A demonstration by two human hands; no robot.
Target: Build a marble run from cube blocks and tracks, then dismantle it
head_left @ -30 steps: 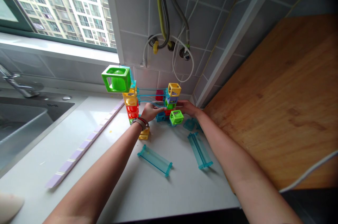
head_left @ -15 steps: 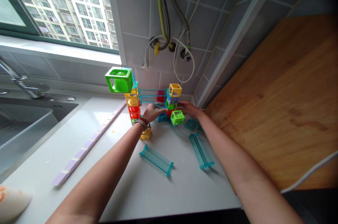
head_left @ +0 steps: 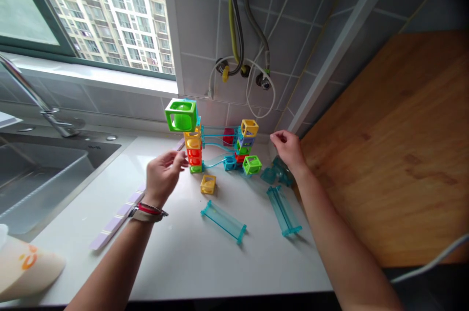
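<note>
My left hand (head_left: 163, 176) is just left of a tall block tower (head_left: 194, 152) in yellow, red and green, its bent fingers loosely apart. Its fingertips are close to the red blocks; whether they touch is unclear. My right hand (head_left: 288, 149) hovers right of a shorter tower (head_left: 245, 144), fingers curled together with nothing visible in them. Clear blue track pieces (head_left: 219, 146) bridge the two towers. On top of the tall tower sits a large green cube (head_left: 181, 115). A green cube (head_left: 252, 165) juts from the front of the shorter tower, and a blue cube (head_left: 229, 162) is beside it.
A loose yellow cube (head_left: 208, 184) and two teal track pieces, a left one (head_left: 224, 221) and a right one (head_left: 284, 211), lie on the white counter. More teal pieces (head_left: 277, 173) lie below my right hand. A sink (head_left: 106, 155), lilac strip (head_left: 117, 218) and cream container (head_left: 32, 267) are leftward.
Both hands have pulled away from the shorter tower: the left hand moved left to beside the tall tower, the right hand moved right. The curved lower track and yellow cube now show fully.
</note>
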